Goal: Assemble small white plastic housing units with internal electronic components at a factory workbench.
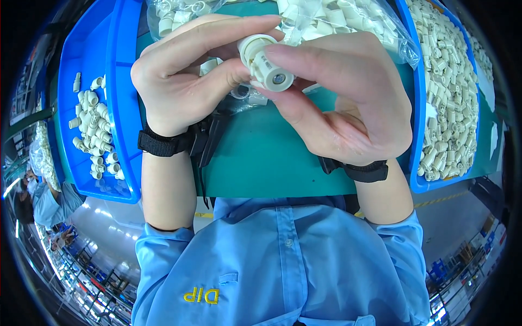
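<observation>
One white collar, clamped in the left fingers, and one white core, pinched by the right fingers, look part-joined above the table, many loose pieces seemingly left

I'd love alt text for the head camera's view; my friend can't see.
A person's left hand and right hand hold a white cylindrical part over a green table, with blue bins of small pale pieces either side.

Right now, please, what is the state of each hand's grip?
Left hand: closed, holding the wider, ring-like end of a white plastic piece.
Right hand: closed, pinching the same piece's narrower end with thumb and finger.
</observation>
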Tool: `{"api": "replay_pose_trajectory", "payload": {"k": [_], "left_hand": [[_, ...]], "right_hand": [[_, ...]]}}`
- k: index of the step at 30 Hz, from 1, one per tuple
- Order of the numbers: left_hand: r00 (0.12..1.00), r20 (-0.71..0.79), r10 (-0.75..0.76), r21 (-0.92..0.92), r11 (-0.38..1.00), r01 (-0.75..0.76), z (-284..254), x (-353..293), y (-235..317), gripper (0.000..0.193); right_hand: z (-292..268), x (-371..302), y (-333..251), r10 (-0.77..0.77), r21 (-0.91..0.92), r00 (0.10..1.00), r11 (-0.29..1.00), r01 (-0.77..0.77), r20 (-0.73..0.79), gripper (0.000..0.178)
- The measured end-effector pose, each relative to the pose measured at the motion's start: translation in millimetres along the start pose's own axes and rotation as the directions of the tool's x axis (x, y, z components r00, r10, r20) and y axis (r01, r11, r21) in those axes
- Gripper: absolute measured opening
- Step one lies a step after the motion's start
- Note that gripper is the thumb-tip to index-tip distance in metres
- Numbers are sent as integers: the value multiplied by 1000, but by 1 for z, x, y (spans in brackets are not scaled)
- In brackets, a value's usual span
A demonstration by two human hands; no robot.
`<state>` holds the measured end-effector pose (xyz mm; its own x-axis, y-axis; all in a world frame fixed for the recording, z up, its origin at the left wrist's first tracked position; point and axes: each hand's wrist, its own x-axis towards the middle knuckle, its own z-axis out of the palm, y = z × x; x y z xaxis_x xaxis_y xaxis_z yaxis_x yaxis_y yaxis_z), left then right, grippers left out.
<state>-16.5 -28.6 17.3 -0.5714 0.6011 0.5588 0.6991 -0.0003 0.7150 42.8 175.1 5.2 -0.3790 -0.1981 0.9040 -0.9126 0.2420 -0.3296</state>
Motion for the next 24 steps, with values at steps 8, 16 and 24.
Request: {"api": "replay_pose_trajectory", "payload": {"k": [8, 16, 24], "left_hand": [[999, -33, -5, -115, 993, 1, 4, -5, -1, 40], [989, -26, 147, 141, 980, -142, -1, 0, -9, 29], [985, 19, 169, 222, 960, -169, 3, 0, -11, 26]], "right_hand": [[1, -5, -3, 28, 84, 1000, 996, -27, -6, 42], [23, 14, -35, 843, 797, 531, 374, -474, -80, 25], [0, 3, -22, 754, 524, 547, 321, -789, 363, 53]]}}
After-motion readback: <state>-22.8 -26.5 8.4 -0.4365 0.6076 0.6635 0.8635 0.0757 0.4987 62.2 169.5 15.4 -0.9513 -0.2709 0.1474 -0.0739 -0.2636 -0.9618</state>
